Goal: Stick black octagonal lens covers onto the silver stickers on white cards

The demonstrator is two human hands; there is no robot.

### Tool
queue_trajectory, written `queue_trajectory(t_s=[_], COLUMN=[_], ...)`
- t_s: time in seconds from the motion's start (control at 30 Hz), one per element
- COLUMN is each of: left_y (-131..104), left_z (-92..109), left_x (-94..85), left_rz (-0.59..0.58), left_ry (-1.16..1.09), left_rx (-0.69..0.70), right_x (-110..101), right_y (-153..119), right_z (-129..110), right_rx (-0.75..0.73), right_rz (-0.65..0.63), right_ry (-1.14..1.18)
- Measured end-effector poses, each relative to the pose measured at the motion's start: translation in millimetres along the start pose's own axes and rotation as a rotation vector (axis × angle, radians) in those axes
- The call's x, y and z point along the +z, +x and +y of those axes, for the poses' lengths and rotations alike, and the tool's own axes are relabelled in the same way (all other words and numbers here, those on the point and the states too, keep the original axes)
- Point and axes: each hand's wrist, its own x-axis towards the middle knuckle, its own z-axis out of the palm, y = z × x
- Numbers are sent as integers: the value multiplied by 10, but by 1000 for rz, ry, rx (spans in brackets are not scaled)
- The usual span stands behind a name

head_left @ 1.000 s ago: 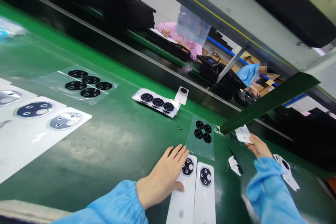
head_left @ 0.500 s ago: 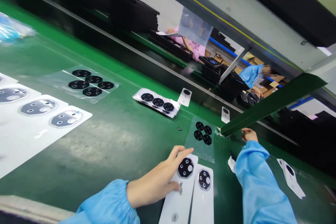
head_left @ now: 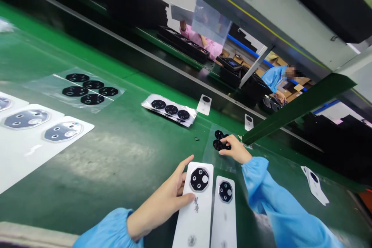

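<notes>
My left hand (head_left: 165, 197) grips the left edge of a white phone back panel (head_left: 193, 217), thumb on top and other fingers at or under its edge. A black octagonal camera piece (head_left: 199, 179) with round holes is at the panel's top. Close on its right lies a second, similar white panel (head_left: 224, 221). My right hand (head_left: 236, 149) is over several black camera discs on a clear film sheet (head_left: 213, 159). Its thumb and index finger are apart around one disc, partly covering it; whether they touch it, I cannot tell.
Farther left are another film of black discs (head_left: 93, 84), a stack of white strips with discs (head_left: 170, 110) and a large white sheet with silver camera shapes (head_left: 29, 155). Small white panels (head_left: 315, 186) lie at right. A green post (head_left: 299, 110) slants behind my right hand; co-workers sit beyond.
My right hand has come left from near the green post to the black discs. My left thumb and fingers have shifted to the panel's left edge, uncovering more of its face.
</notes>
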Motion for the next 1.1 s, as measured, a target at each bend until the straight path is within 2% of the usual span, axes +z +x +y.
queue_trajectory(t_s=[0.13,0.3,0.43,0.7,0.9,1.1], left_y=[-30,-39,-60,-81,-87,-87], left_z=[-53,-62,-6,70,62,51], left_x=[-44,-62,-46,-38,-75,-111], left_rz=[-4,-4,28,67,60,46], left_ry=[22,26,27,-25,-51,-83], left_rx=[9,21,36,45,38,53], right_x=[117,114,95,146,123,85], right_y=[268,378,342,103,65,80], right_z=[25,39,11,-85,-52,41], right_rx=[36,56,56,19,-33,-17], right_rz=[-85,-145,-134,-30,-88,-118], right_ry=[-89,-140,-151,-133,-59,33])
